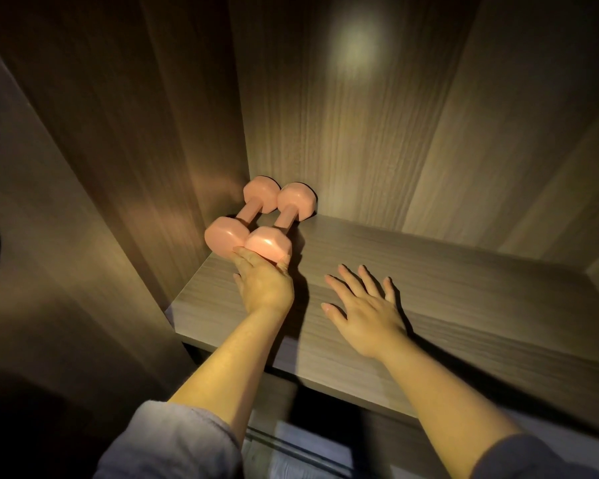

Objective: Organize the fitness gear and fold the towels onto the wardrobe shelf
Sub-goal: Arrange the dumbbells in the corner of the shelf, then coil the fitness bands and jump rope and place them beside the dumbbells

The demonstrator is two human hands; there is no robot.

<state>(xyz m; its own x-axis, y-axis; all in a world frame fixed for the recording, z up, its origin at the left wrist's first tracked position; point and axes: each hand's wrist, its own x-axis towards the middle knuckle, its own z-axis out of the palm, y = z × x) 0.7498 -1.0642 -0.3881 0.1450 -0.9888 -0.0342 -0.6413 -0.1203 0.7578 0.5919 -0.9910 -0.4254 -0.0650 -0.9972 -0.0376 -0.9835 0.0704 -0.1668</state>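
Pressing the left hand [263, 283], fingers straight, on the near head of a pink dumbbell [283, 219] pointing away beside its twin [248, 211], right hand [367, 312] splayed empty alongside.

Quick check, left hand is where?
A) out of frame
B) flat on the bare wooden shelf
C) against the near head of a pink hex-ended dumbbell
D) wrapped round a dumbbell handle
C: the left hand meets the near head of the right-side pink hex-ended dumbbell; its handle is bare.
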